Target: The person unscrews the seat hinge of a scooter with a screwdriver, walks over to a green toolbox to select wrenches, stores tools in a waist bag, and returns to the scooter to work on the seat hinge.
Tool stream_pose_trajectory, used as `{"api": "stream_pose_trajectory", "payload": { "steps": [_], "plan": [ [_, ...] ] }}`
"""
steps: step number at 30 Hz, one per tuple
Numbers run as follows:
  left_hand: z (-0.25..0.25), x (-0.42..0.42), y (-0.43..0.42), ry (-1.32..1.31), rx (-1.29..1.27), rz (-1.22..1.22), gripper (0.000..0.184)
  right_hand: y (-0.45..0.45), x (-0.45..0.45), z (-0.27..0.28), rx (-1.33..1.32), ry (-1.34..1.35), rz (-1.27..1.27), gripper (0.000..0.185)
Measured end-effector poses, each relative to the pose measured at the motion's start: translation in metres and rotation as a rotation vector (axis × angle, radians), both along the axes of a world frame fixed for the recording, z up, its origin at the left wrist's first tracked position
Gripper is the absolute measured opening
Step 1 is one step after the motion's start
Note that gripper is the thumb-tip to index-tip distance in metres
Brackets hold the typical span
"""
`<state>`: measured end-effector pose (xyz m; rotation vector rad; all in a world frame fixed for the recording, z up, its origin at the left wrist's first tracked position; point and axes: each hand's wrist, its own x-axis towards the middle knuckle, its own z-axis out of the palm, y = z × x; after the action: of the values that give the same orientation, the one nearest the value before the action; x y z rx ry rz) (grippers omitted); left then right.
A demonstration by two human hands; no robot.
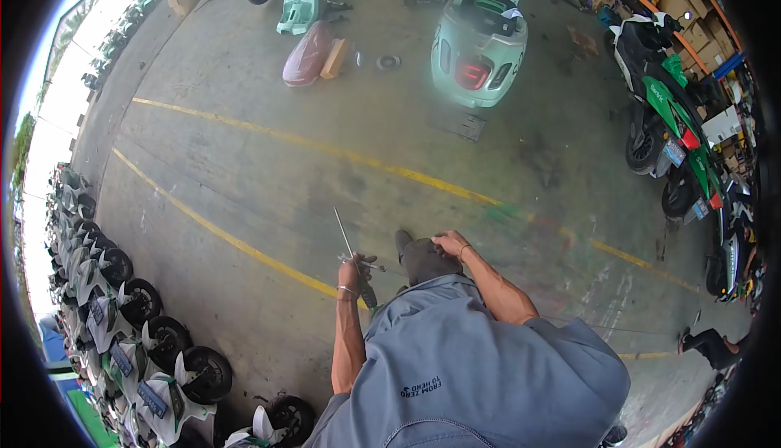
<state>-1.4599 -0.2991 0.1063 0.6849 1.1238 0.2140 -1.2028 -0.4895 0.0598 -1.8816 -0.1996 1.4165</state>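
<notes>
My left hand [348, 273] is closed around a bundle of tools, held out in front of my body. A long thin metal rod [343, 231] points up and forward from it, a shorter metal tool [372, 266] sticks out to the right, and a dark part [368, 292] hangs below. My right hand [449, 243] is pinched at the edge of a dark cap [429, 262], beside my grey shirt [488, 350].
A mint scooter [478, 49] stands ahead, near a pink panel [307, 56] and a mint panel [298, 8]. Scooters [167, 342] line the left; a green scooter [671, 106] and shelves are right. A person's leg [709, 349] shows at far right.
</notes>
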Motion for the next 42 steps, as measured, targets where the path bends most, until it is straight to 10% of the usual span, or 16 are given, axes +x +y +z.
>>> {"api": "stream_pose_trajectory", "payload": {
  "steps": [8, 20, 24, 35, 42],
  "plan": [
    [0.083, 0.2, 0.166, -0.177, 0.006, -0.135, 0.028, 0.234, 0.101, 0.139, 0.359, -0.02, 0.176, 0.039],
    [0.107, 0.391, 0.453, -0.349, -0.047, -0.285, 0.041, 0.493, 0.253, 0.185, 0.545, 0.325, -0.148, 0.036],
    [0.122, 0.463, 0.537, -0.414, 0.052, -0.504, 0.046, 0.558, 0.313, 0.212, 0.52, 0.016, -0.061, 0.035],
    [0.049, 0.692, 0.714, -0.554, 0.44, -0.937, 0.047, 0.706, 0.511, 0.184, 0.639, 0.071, -0.517, 0.023],
    [0.097, 0.846, 0.775, -0.232, -0.209, -0.43, 0.025, 0.764, 0.691, 0.119, 0.39, 0.113, -0.727, 0.018]
  ]
}}
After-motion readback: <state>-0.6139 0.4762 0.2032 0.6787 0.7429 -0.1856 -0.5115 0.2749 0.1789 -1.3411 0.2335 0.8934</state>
